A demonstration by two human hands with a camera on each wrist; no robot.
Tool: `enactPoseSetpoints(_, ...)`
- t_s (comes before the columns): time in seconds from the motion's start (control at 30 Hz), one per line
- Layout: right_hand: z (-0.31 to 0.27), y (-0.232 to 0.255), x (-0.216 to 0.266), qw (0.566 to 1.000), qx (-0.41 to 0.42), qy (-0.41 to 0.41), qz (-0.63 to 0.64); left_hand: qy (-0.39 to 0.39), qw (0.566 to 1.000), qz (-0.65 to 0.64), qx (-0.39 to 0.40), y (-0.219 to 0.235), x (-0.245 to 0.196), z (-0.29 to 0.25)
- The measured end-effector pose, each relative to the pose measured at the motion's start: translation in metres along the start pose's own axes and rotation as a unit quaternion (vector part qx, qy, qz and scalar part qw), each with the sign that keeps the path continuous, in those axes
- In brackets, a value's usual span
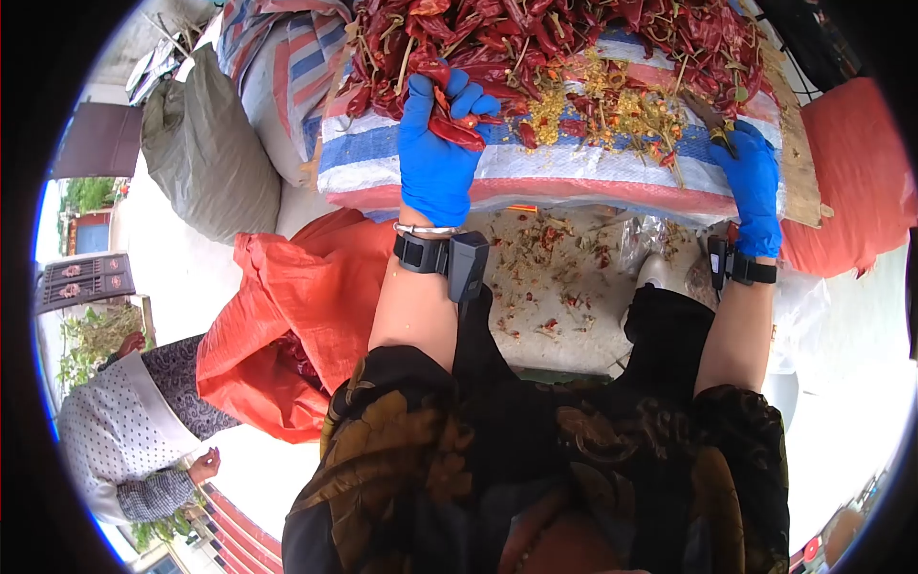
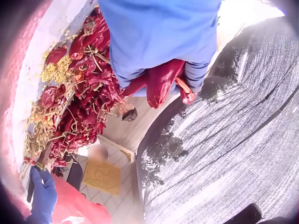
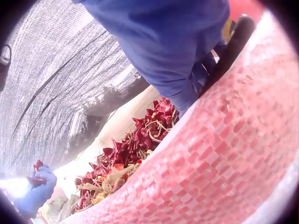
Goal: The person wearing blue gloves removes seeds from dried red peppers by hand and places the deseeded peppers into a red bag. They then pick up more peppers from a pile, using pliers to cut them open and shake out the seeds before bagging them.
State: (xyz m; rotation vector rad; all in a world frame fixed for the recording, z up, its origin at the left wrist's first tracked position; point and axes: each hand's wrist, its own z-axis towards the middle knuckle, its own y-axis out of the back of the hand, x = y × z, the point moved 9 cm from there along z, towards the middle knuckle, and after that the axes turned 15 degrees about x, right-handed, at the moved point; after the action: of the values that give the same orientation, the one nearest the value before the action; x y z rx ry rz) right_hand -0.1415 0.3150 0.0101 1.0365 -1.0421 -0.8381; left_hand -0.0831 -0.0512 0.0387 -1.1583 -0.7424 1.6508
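My left hand (image 1: pixel 440 153), in a blue glove, grips several dried red chili peppers (image 1: pixel 455 133) in front of the pile. In the left wrist view, the chilies (image 2: pixel 163 84) stick out between its curled fingers. A blue glove also covers my right hand (image 1: pixel 751 177), at the right end of the striped sack surface. It holds shears (image 1: pixel 710 117) with dark handles and a yellow part, their brown blades pointing toward the pile. The right wrist view shows one dark handle (image 3: pixel 233 46) beside the gloved fingers. A large heap of dried red chilies (image 1: pixel 535 38) lies before both hands.
Yellow seeds and stem bits (image 1: pixel 612 110) lie on the striped woven sack (image 1: pixel 574 172). An open red sack (image 1: pixel 296 277) stands at left, near a grey full sack (image 1: pixel 206 143) and another person (image 1: pixel 124 430). A red sack (image 1: pixel 851 172) bulges at right. Scraps litter the floor (image 1: pixel 564 335).
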Motion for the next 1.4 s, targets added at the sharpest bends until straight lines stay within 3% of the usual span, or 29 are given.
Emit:
enactPoseSetpoints(0.07, 0.001, 0.001, 0.004, 1.0, -0.013, 0.002, -0.008, -0.016, 1.0, 0.003, -0.002, -0.009, -0.012, -0.007)
enactPoseSetpoints(0.13, -0.008, 0.023, 0.012, 0.996, -0.086, -0.03, 0.008, -0.026, 0.997, 0.041, -0.057, -0.018, -0.028, -0.019)
enactPoseSetpoints(0.27, -0.02, 0.044, 0.019, 0.984, -0.177, -0.014, 0.002, -0.017, 0.989, 0.128, -0.078, -0.044, -0.077, -0.061)
enactPoseSetpoints(0.3, -0.022, 0.048, 0.022, 0.982, -0.188, -0.009, -0.006, -0.01, 0.992, 0.122, -0.043, -0.053, -0.089, -0.07)
enactPoseSetpoints(0.4, -0.022, 0.042, 0.013, 0.984, -0.179, 0.003, 0.005, -0.058, 0.955, 0.26, -0.128, -0.082, -0.138, -0.119)
enactPoseSetpoints(0.5, -0.014, 0.028, -0.001, 0.986, -0.16, 0.052, 0.005, -0.088, 0.934, 0.306, -0.164, -0.108, -0.178, -0.165)
enactPoseSetpoints(0.53, -0.012, 0.024, -0.005, 0.986, -0.16, 0.054, 0.011, -0.107, 0.924, 0.328, -0.162, -0.109, -0.197, -0.183)
enactPoseSetpoints(0.67, -0.002, 0.009, -0.015, 0.984, -0.144, 0.104, 0.008, -0.155, 0.856, 0.409, -0.275, -0.093, -0.26, -0.252)
enactPoseSetpoints(0.73, 0.001, 0.004, -0.014, 0.985, -0.135, 0.107, 0.001, -0.128, 0.769, 0.504, -0.372, -0.072, -0.288, -0.286)
enactPoseSetpoints(0.77, 0.003, -0.002, -0.017, 0.988, -0.119, 0.097, 0.012, -0.133, 0.767, 0.506, -0.372, -0.061, -0.296, -0.298)
enactPoseSetpoints(0.83, 0.006, -0.01, -0.023, 0.991, -0.102, 0.089, 0.021, -0.019, 0.72, 0.551, -0.421, -0.032, -0.302, -0.323)
enactPoseSetpoints(0.87, 0.01, -0.017, -0.029, 0.992, -0.074, 0.086, 0.057, -0.021, 0.719, 0.549, -0.425, -0.025, -0.307, -0.332)
enactPoseSetpoints(0.93, 0.01, -0.021, -0.024, 0.991, -0.042, 0.085, 0.093, 0.085, 0.726, 0.495, -0.469, -0.015, -0.292, -0.345)
enactPoseSetpoints(0.97, 0.006, -0.018, -0.018, 0.989, -0.057, 0.108, 0.08, 0.171, 0.669, 0.495, -0.527, -0.012, -0.292, -0.358)
enactPoseSetpoints(1.0, 0.002, -0.013, -0.01, 0.986, -0.072, 0.13, 0.068, 0.171, 0.669, 0.493, -0.529, -0.009, -0.296, -0.36)
enactPoseSetpoints(1.07, 0.004, -0.014, -0.014, 0.988, -0.057, 0.127, 0.071, 0.195, 0.592, 0.515, -0.589, -0.005, -0.314, -0.372)
enactPoseSetpoints(1.1, 0.006, -0.016, -0.016, 0.989, -0.045, 0.121, 0.074, 0.196, 0.634, 0.515, -0.542, -0.005, -0.316, -0.363)
enactPoseSetpoints(1.13, 0.005, -0.017, -0.013, 0.989, -0.044, 0.121, 0.074, 0.197, 0.634, 0.514, -0.543, -0.017, -0.309, -0.355)
enactPoseSetpoints(1.2, 0.008, -0.023, -0.028, 0.991, -0.037, 0.028, 0.129, 0.107, 0.602, 0.592, -0.525, -0.053, -0.307, -0.326)
enactPoseSetpoints(1.23, 0.009, -0.023, -0.026, 0.99, -0.054, 0.053, 0.117, 0.082, 0.592, 0.656, -0.462, -0.064, -0.309, -0.303)
enactPoseSetpoints(1.3, 0.001, -0.014, -0.014, 0.987, -0.094, 0.09, 0.093, -0.024, 0.636, 0.649, -0.416, -0.07, -0.302, -0.266)
enactPoseSetpoints(1.33, -0.002, -0.01, -0.009, 0.986, -0.088, 0.058, 0.131, -0.068, 0.661, 0.64, -0.386, -0.074, -0.293, -0.246)
enactPoseSetpoints(1.4, -0.007, -0.003, 0.004, 0.987, -0.103, 0.056, 0.106, -0.07, 0.667, 0.655, -0.349, -0.077, -0.275, -0.205)
